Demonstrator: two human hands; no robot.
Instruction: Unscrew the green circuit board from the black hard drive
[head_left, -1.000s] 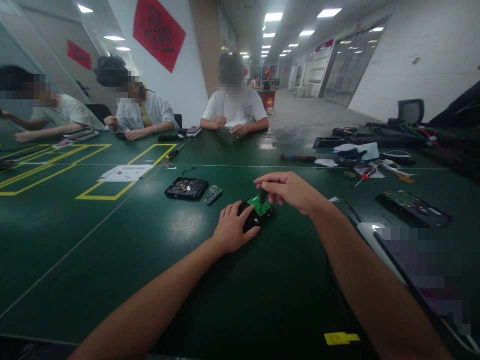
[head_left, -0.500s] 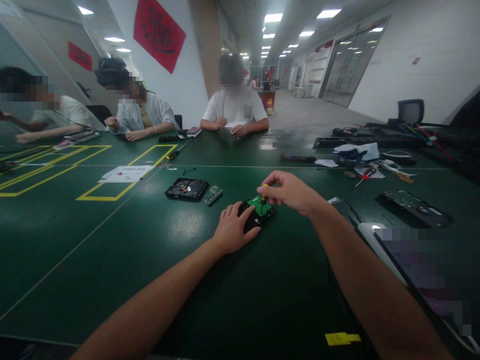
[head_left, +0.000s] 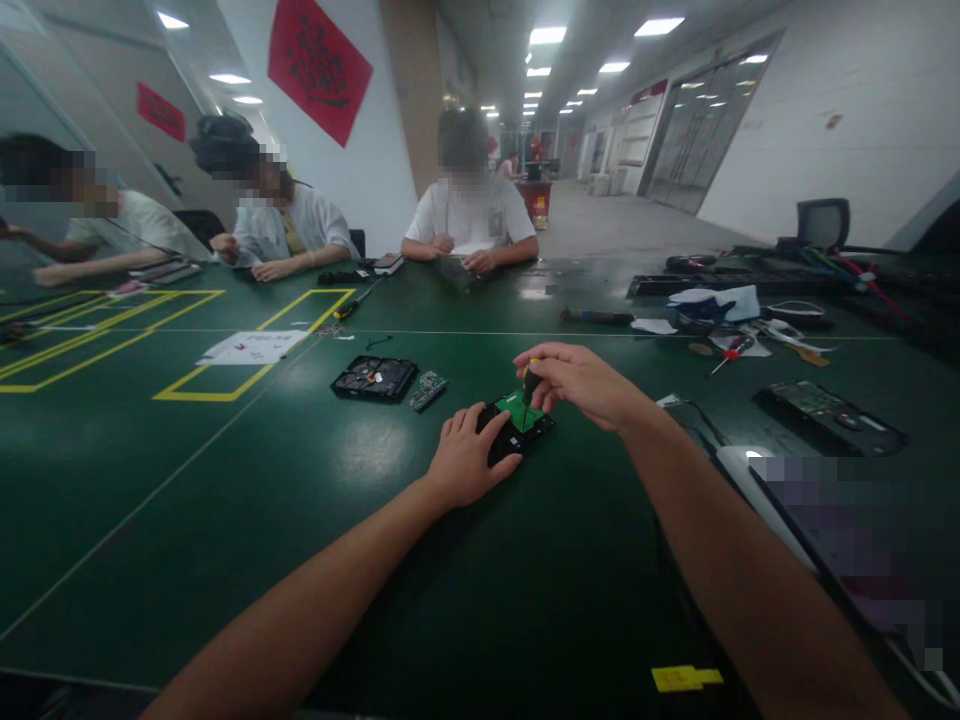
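Hard drive (head_left: 504,440) lies between the hands, green board (head_left: 513,407) up; left hand (head_left: 466,462) spread open over its left end. Long axis: can't tell, partly covered. Right hand (head_left: 581,382) grips screwdriver (head_left: 532,383) near upright, tip down at the board. White label (head_left: 514,441) unreadable; red wall sign (head_left: 320,70) too blurred to read

Black rectangular unit (head_left: 526,438), left part covered, lies flat on the surface (head_left: 187,500), right of the loose circuit board (head_left: 428,391) and slightly nearer the viewer; its upper face bears a green circuit board (head_left: 513,408). Screwdriver (head_left: 530,386), yellow-and-black handle uppermost, nearly upright, thin shaft reaching down to the green circuit board.
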